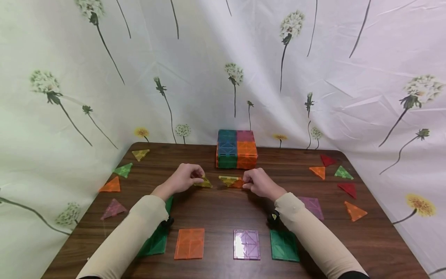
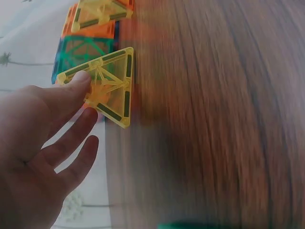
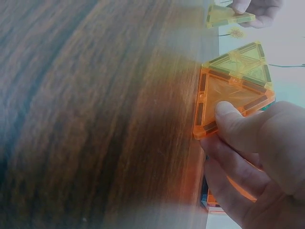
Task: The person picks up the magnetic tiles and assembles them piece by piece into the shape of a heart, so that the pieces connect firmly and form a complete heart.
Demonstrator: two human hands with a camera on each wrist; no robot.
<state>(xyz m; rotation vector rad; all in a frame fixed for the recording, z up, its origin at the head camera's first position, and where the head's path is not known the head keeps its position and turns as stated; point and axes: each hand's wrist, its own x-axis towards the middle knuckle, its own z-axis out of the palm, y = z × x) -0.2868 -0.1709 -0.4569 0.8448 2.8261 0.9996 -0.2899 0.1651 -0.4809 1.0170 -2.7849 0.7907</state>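
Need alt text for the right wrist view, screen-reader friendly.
The right hand pinches a translucent orange triangular tile that sits edge to edge with a translucent yellow triangular tile. At the top, the left hand holds a second yellow triangular tile; a dark wood-grain tabletop fills the left side.

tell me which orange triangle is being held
The orange triangle in the right hand, touching a yellow triangle; the other orange triangles lie flat on the table.
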